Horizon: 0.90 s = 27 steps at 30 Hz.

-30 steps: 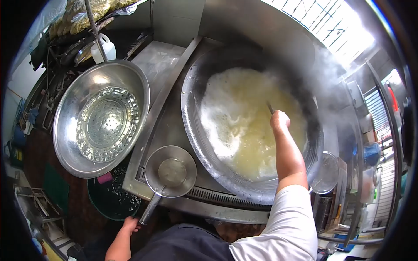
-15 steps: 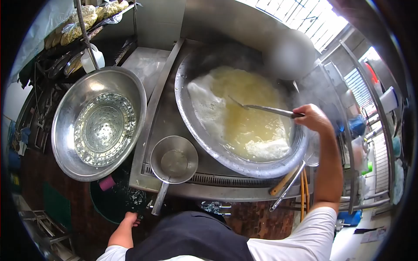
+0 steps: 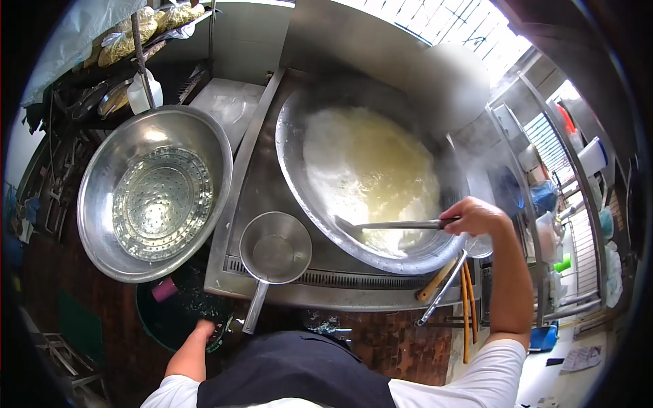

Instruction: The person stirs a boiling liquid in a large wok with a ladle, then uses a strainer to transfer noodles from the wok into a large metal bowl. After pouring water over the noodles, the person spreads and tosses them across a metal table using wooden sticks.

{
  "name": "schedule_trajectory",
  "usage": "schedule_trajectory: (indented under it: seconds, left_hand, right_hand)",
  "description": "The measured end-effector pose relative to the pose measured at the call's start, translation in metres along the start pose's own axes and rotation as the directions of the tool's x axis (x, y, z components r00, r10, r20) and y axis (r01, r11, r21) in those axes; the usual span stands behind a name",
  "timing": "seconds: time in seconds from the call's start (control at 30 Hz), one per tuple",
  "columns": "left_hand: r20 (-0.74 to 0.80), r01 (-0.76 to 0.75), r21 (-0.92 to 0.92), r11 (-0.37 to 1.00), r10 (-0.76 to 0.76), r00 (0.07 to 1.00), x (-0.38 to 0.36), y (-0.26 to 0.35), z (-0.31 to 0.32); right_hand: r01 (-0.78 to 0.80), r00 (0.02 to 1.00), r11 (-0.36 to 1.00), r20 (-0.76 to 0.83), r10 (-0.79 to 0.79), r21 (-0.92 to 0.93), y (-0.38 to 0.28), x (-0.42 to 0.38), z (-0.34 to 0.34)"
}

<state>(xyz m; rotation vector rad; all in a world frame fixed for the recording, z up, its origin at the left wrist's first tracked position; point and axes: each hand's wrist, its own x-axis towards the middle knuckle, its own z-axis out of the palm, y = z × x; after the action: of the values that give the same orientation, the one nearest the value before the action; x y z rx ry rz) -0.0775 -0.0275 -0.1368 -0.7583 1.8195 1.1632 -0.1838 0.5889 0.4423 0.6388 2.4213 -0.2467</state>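
Liquid point(image 3: 394, 160) pale yellow; utensil point(image 3: 401, 225) silver-grey; basin point(image 3: 101, 217) silver, dotted; apron point(image 3: 292, 370) dark; sleeve point(image 3: 486, 370) white.

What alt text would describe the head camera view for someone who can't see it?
A person's right hand holds a long-handled tool over a large steaming pot of cloudy, yellowish liquid. To the left are a saucepan and a metal basin.

Your right hand point(image 3: 479, 219), a second ago out over the middle of the pot point(image 3: 391, 264), has drawn back to its rim — and the tool point(image 3: 401, 224) it grips has swung round, its head now to that hand's left, at the near edge. Left of the same hand, the white froth point(image 3: 326, 183) looks thinner. Your left hand point(image 3: 206, 330) now shows against the bucket point(image 3: 145, 319) — farther from the pan handle point(image 3: 256, 309) — and the sticks point(image 3: 468, 299) below your right hand have come into view.
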Motion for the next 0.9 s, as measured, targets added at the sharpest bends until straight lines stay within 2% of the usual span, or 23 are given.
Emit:
schedule_trajectory:
  seconds: [0.07,0.13,0.2,0.23,0.27,0.33,0.4,0.47,0.57,0.6,0.63,0.77,0.9]
  left_hand:
    - [-0.093,0.071,-0.073,0.995,-0.078,0.993,-0.045,0.016,-0.001]
    - [-0.07,0.106,-0.028,0.994,-0.108,0.992,-0.046,-0.001,-0.01]
    - [-0.021,0.263,0.005,0.965,-0.263,0.964,-0.058,-0.01,-0.016]
    - [-0.042,0.267,-0.01,0.964,-0.267,0.963,-0.068,-0.015,-0.016]
    - [-0.065,0.271,-0.024,0.962,-0.272,0.96,-0.078,-0.019,-0.016]
    - [-0.063,0.302,-0.064,0.951,-0.306,0.95,-0.086,-0.036,-0.014]
    - [-0.055,0.332,-0.106,0.937,-0.339,0.939,-0.095,-0.035,-0.007]
    - [-0.07,0.374,-0.17,0.912,-0.39,0.918,-0.113,-0.026,0.005]
    - [-0.071,0.349,-0.2,0.915,-0.369,0.927,-0.128,-0.017,0.029]
    - [-0.066,0.336,-0.212,0.917,-0.357,0.932,-0.13,-0.013,0.037]
    - [-0.047,0.301,-0.21,0.93,-0.317,0.947,-0.132,-0.011,0.044]
    - [-0.034,0.255,-0.153,0.955,-0.263,0.964,-0.142,-0.005,0.058]
    - [-0.033,0.259,-0.11,0.959,-0.264,0.964,-0.136,-0.012,0.046]
  right_hand:
    - [0.008,1.0,1.0,0.022,-0.007,-0.022,-0.011,0.037,0.016]
    - [0.121,0.99,0.982,-0.06,-0.131,-0.148,-0.01,0.086,0.035]
    - [0.194,0.948,0.927,-0.181,-0.261,-0.321,-0.013,0.133,0.046]
    - [0.192,0.921,0.933,-0.273,-0.279,-0.304,-0.016,0.153,0.051]
    - [0.203,0.92,0.932,-0.267,-0.287,-0.301,-0.019,0.177,0.052]
    - [0.097,0.923,0.963,-0.341,-0.182,-0.25,-0.029,0.233,0.046]
    - [-0.033,0.894,0.961,-0.437,-0.094,-0.273,-0.03,0.299,0.036]
    - [-0.109,0.895,0.97,-0.446,0.002,-0.216,-0.048,0.323,0.019]
    - [-0.144,0.879,0.982,-0.472,0.07,-0.123,-0.049,0.366,0.033]
    - [-0.161,0.848,0.986,-0.516,0.121,-0.034,-0.047,0.38,0.04]
    - [-0.174,0.816,0.983,-0.55,0.176,0.056,-0.047,0.384,0.048]
    - [-0.089,0.836,0.993,-0.536,0.118,0.08,-0.025,0.357,0.058]
    - [-0.023,0.873,0.998,-0.485,0.052,0.065,0.0,0.285,0.042]
